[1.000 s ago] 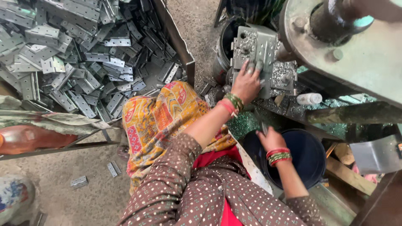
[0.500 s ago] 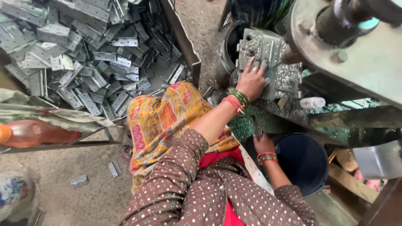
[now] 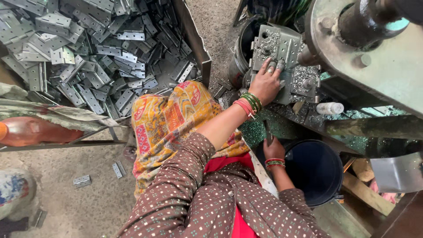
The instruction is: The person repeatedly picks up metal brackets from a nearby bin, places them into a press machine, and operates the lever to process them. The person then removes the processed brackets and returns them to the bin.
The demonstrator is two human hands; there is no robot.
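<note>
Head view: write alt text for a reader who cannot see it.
A seated person presses the left hand on a grey metal plate at a machine strewn with metal shavings, while the right hand grips a dark lever beside a dark blue bucket. At upper left lies a heap of metal hinges.

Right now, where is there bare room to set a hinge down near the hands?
Free: the gravel floor between the two loose hinges and the patterned cloth. Crowded: the hinge bin, and the machine plate under the left hand, strewn with shavings. The right hand sits beside the dark bucket.
</note>
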